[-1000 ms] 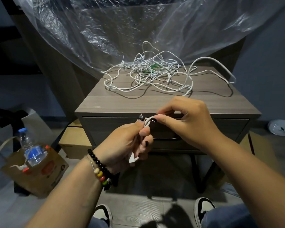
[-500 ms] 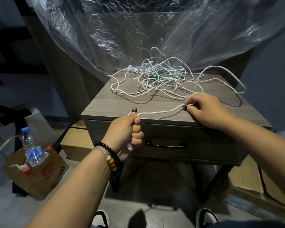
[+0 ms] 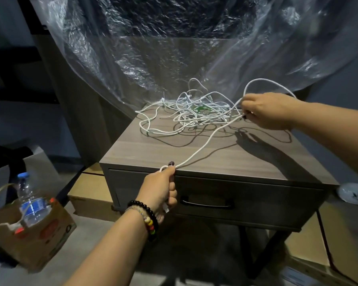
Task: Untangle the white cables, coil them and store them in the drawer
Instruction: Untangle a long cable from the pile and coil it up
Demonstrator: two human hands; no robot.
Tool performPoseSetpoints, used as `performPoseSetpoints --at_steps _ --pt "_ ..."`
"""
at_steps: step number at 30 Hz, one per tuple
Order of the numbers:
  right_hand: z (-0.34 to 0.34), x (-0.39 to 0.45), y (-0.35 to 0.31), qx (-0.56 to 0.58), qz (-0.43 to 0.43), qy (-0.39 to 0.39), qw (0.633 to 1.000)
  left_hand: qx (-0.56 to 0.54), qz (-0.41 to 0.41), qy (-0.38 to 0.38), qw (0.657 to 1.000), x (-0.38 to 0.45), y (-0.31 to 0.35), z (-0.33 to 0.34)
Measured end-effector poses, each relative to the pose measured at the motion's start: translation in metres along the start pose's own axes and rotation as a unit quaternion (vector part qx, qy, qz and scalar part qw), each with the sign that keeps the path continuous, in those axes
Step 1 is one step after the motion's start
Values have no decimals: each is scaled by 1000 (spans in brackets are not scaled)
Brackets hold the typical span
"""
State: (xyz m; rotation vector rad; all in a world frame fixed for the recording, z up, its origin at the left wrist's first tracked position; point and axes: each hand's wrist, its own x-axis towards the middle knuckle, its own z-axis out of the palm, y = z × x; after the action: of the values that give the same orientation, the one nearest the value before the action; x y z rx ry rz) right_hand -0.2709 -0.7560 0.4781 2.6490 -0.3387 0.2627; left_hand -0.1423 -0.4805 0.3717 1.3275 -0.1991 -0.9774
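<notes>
A tangle of white cables (image 3: 196, 112) lies at the back of the grey wooden nightstand (image 3: 174, 153). One white cable (image 3: 207, 141) runs taut from my left hand (image 3: 162, 188), which grips its end in a fist at the stand's front edge, to my right hand (image 3: 265, 111). My right hand pinches that cable above the right side of the top, beside the tangle, and a loop (image 3: 267, 84) arches over it. The drawer (image 3: 246, 205) under the top is closed, its dark handle (image 3: 207, 203) just right of my left hand.
Clear plastic sheeting (image 3: 174, 48) hangs behind the nightstand. A brown paper bag (image 3: 35, 238) holding a water bottle (image 3: 30, 203) stands on the floor at left. Cardboard boxes (image 3: 91, 195) lie beside and under the stand. A white object (image 3: 353, 195) sits on the floor at far right.
My right hand slid along the cable, back and to the right toward the tangle, stretching the cable out. My left hand kept its grip at the front edge. The view shifted left.
</notes>
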Motion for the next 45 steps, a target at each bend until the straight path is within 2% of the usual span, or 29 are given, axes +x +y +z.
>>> performPoseSetpoints --at_steps 6,11,16,26,30,32,34,36,38,41,43,45 --pt "-46 52 20 15 36 26 999 -9 -15 -8 1000 1 -1 2" --pt "-74 89 21 47 71 82 993 -17 -26 -20 999 2 -1 4" --pt "-95 106 29 55 117 91 987 -23 -21 -51 998 -1 0 12" --pt "-140 120 54 3 165 163 973 -26 -20 -83 996 7 9 18" --pt "-137 123 39 86 175 219 956 -48 -11 -64 997 10 12 17" --pt "-128 111 17 140 101 206 963 -64 -7 -61 996 10 12 17" --pt "-116 82 -13 146 25 145 978 -85 1 -71 994 7 13 17" --pt "-94 45 -42 153 -4 129 980 -114 4 -91 989 1 17 17" --pt "-69 4 -71 207 41 154 965 -156 0 -111 981 -5 21 16" --pt "-32 -47 -105 294 147 195 924 -190 19 -126 973 -9 26 15" --pt "-10 -72 -127 317 190 231 900 -196 32 -129 972 -11 27 16" --pt "7 -90 -143 323 229 234 888 -198 39 -133 970 -14 26 18"
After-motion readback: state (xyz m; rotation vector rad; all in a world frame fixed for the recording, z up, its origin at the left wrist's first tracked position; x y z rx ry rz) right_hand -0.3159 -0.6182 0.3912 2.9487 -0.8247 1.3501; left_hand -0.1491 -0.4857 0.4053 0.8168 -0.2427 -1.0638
